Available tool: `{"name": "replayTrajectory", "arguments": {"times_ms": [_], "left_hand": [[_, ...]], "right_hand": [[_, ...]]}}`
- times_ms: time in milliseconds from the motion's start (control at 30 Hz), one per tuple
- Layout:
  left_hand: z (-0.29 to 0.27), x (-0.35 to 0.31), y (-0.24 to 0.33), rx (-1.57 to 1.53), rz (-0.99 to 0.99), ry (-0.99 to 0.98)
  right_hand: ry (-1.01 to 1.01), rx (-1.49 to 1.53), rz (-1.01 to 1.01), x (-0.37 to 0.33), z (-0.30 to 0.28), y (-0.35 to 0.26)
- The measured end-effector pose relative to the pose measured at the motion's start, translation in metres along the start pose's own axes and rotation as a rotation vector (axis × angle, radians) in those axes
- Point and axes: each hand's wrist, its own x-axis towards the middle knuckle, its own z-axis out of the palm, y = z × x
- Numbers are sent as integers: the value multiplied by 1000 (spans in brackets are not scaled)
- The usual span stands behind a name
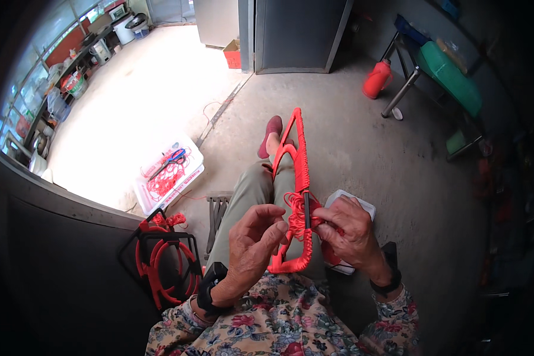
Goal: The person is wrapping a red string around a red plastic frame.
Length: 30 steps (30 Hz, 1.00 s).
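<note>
A flat frame (301, 160) wrapped in red cord stands on edge over my lap, with a curved inner part at its far end. On its near half a short black bar stretch shows bare between wrapped parts. A looped bundle of red cord (295, 209) hangs against that stretch. My right hand (351, 232) pinches the cord at the bar's right side, fingertips pressed together. On the other side my left hand (252, 240) is beside the bundle, thumb and forefinger apart, its other fingers curled. I cannot see anything held in it.
A white tray (197, 172) at left holds red cord and blue-handled scissors (171, 161). Black frames (160, 237), partly wrapped red, lean by my left side. A white container (366, 207) sits behind my right hand. A red thermos (377, 79) stands near a metal-legged table (402, 92).
</note>
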Motion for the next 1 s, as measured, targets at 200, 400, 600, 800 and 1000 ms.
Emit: {"name": "replayTrajectory", "arguments": {"times_ms": [200, 400, 600, 800, 1000], "left_hand": [[2, -7, -10, -154, -261, -237], [8, -1, -8, -412, -490, -380], [2, 2, -6, -473, -500, -541], [11, 1, -6, -414, -459, -534], [19, -4, -20, -339, -338, -427]], "right_hand": [[225, 870, 527, -14, 0, 16], [425, 886, 227, 19, -27, 3], [165, 1268, 320, 14, -63, -56], [93, 1436, 415, 3, -98, -96], [-30, 1988, 304, 56, -49, -118]]}}
